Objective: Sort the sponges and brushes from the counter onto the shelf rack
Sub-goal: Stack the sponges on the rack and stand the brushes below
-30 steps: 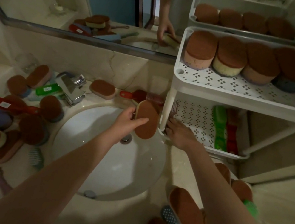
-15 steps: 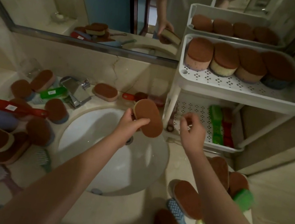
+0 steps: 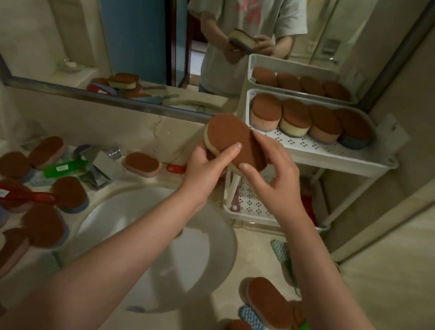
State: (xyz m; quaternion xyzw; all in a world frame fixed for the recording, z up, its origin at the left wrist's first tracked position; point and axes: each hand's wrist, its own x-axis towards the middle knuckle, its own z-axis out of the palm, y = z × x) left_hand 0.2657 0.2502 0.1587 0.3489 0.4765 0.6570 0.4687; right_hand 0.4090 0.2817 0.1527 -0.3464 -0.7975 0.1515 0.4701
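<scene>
In the head view we held the sponge (image 3: pixel 232 138) in both grips, up in front of the upper tier (image 3: pixel 328 156) of the shelf rack (image 3: pixel 354 199). The left grip (image 3: pixel 204 168) was clamped on its near end, thumb laid across the brown face. The right grip (image 3: pixel 276 172) was curled over its far side, thumb at the pale edge. Directly below the grips lay the sink basin (image 3: pixel 167 243). We judged that a handover loosened too soon would drop the sponge into the bowl, not onto the worktop (image 3: pixel 252 255). Just beyond and right of the grips stood a row of sponges (image 3: pixel 296 117); a careless push could topple them or shift the rack, which looked light. Under the right grip lay the brushes (image 3: pixel 309 205), where this sponge did not belong.
</scene>
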